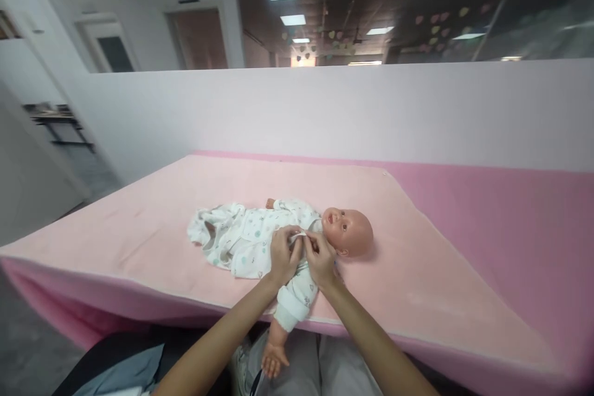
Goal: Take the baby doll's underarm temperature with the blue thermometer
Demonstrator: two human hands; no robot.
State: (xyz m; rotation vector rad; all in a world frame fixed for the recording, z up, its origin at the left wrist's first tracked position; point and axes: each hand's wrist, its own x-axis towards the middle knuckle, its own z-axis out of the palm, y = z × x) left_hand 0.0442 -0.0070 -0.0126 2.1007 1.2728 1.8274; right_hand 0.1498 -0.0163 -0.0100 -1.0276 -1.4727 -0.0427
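A bald baby doll (355,232) lies on its back, its head to the right, in a white patterned outfit (253,235). Both of my hands meet at the chest of the outfit, close below the doll's chin. My left hand (284,255) pinches the edge of the white cloth. Right beside it, my right hand (321,258) has its fingers closed on the same edge near the neck. One doll arm reaches toward me, its hand (275,356) hanging past the table's front edge. The fabric between my fingertips is small and partly hidden.
A light pink blanket (158,223) lies over a darker pink cover (510,223) on the table. Behind stands a white partition (325,111) with glass above it. My lap is below the front edge.
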